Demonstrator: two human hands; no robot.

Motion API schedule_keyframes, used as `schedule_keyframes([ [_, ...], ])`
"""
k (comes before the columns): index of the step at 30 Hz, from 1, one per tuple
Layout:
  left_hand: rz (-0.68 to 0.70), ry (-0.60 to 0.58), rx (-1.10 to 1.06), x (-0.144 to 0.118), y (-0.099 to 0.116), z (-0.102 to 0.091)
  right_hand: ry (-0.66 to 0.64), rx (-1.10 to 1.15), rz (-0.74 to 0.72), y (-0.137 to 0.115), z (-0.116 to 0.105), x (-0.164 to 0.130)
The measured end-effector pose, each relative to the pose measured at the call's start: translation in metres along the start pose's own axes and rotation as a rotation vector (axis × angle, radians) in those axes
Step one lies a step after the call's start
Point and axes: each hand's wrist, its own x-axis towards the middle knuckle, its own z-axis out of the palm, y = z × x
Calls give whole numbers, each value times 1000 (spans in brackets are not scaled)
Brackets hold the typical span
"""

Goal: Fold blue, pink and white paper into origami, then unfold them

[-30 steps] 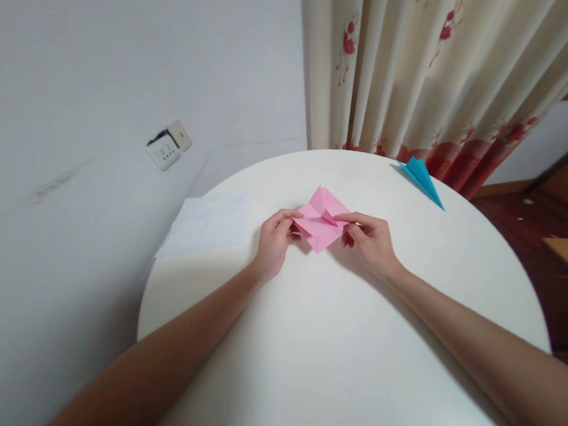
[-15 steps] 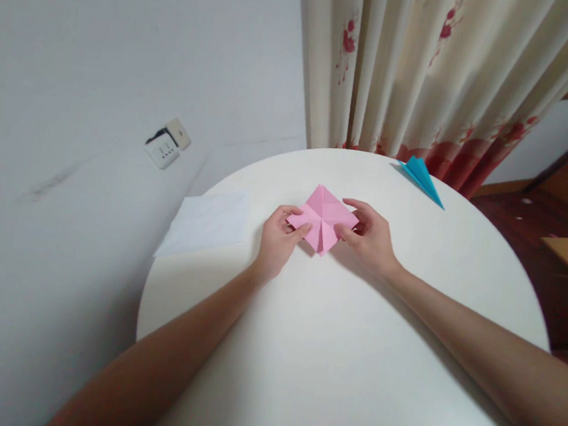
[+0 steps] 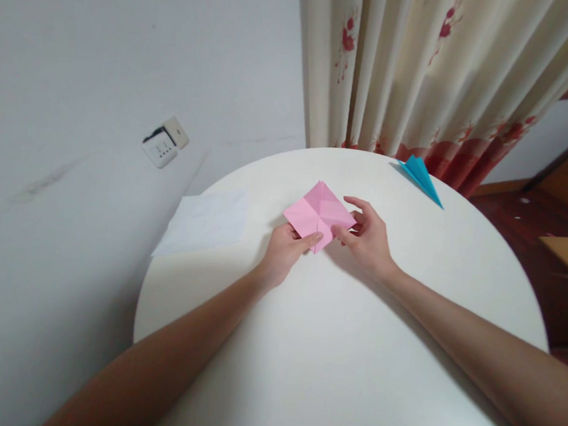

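Round white table (image 3: 331,351); both hands' fingers (image 3: 311,239) pinch pink folded paper (image 3: 318,213).

Both hands (image 3: 328,244) pinch pink folded paper (image 3: 319,213) above the white table (image 3: 351,353).

On the 1 round white table (image 3: 348,380): 3 paper items, i.e. 1 pink folded paper (image 3: 318,214), 1 blue paper plane (image 3: 422,176), 1 white sheet (image 3: 207,222) (half off the edge), plus 2 hands, left hand (image 3: 283,253) & right hand (image 3: 368,238).
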Motion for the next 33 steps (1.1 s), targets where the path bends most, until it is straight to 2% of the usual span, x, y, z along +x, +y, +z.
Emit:
schedule_keyframes([
  [3,-6,10,10,1,-1,-2,-38,36,77,2,0,0],
  [8,-8,-75,-25,0,-1,-2,-124,127,242,5,-3,0],
  [12,7,-89,-77,-1,-3,-2,-138,115,221,2,-3,0],
  [22,-12,-16,-157,-1,-2,0,-187,30,241,-6,-2,-2],
  [33,-5,5,-135,-3,3,1,-209,37,197,-9,0,-5],
])
